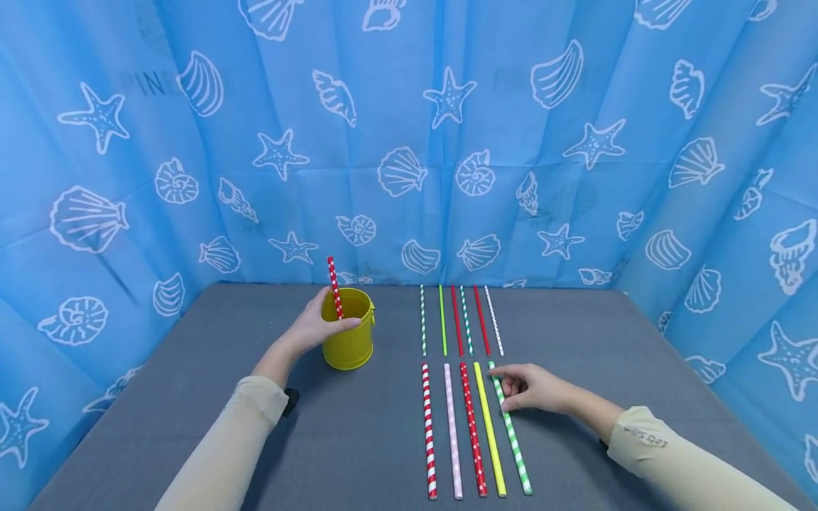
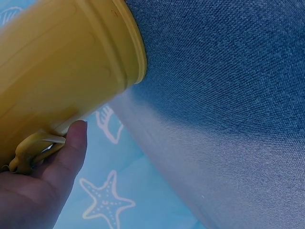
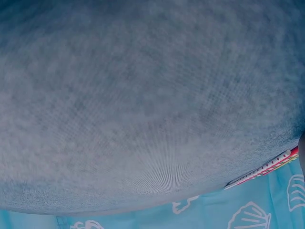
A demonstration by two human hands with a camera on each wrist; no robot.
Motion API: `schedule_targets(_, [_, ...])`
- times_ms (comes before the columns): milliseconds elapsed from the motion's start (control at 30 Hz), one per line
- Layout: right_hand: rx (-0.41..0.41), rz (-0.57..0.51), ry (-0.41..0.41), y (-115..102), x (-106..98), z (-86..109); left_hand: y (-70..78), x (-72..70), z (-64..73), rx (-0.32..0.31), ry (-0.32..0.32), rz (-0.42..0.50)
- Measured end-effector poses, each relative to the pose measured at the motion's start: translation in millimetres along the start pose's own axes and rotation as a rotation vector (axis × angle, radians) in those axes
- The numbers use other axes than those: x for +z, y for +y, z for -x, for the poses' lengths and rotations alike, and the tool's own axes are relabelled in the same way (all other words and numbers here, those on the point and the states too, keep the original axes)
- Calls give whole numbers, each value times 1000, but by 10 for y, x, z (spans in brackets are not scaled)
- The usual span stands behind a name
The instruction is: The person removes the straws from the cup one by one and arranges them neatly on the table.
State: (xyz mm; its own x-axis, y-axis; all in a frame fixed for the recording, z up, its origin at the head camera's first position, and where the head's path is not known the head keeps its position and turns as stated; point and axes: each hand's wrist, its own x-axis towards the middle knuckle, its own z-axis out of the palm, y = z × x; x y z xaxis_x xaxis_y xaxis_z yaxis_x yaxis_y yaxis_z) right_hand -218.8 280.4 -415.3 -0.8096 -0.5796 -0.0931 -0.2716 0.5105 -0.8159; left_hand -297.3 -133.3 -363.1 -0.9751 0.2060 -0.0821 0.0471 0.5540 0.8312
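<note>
My left hand [image 1: 314,325] grips the yellow bucket [image 1: 348,348] at its left side, thumb lying across the front near the rim. In the left wrist view a digit of that hand [image 2: 52,176] shows beside the handle loop [image 2: 35,148]. A red straw with white dots [image 1: 331,273] stands in the bucket, poking above the rim. At the right, my right hand [image 1: 537,387] is at the upper part of a green-and-white striped straw [image 1: 513,436] lying on the table. The index finger reaches over the straw's top end, the thumb lies beside it, and a gap separates their tips.
Left of the striped straw lie a yellow straw [image 1: 490,429], a red dotted straw [image 1: 473,429], a pink straw [image 1: 453,429] and a red-and-white striped straw [image 1: 429,429]. Several thinner straws [image 1: 456,319] form a row behind. A blue curtain [image 1: 409,142] borders the grey table [image 1: 383,440].
</note>
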Motion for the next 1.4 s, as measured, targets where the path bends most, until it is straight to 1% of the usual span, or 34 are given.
schedule_targets(233, [-1, 63, 23, -13, 28, -25, -3, -25, 24, 2, 11, 7])
schedule_targets(433, [-6, 65, 28, 3, 25, -36, -23, -29, 10, 0, 17, 1])
schedule_targets(533, [-8, 65, 14, 4, -2, -35, -28, -15, 4, 4, 17, 0])
schedule_targets(700, [-23, 26, -45, -55, -82, -42, -50, 14, 12, -6, 15, -12])
schedule_targets(800, [-42, 52, -35, -148, -132, -83, -56, 21, 20, -10, 17, 0])
schedule_targets(900, [-57, 112, 24, -290, -177, -174, -61, 26, 14, -8, 29, 23])
schedule_targets(1033, [-80, 133, 90, -511, -221, -373, -61, 31, -2, -12, 51, 40])
schedule_targets(1200, [-116, 113, 133, -775, -213, -655, -61, 48, -2, -7, 79, 46])
schedule_targets(1300, [-143, 94, 171, -902, -158, -831, -68, 57, -3, -9, 87, 39])
schedule_targets(1400, [-146, 56, 221, -998, -86, -1010, -73, 86, -6, -14, 96, 33])
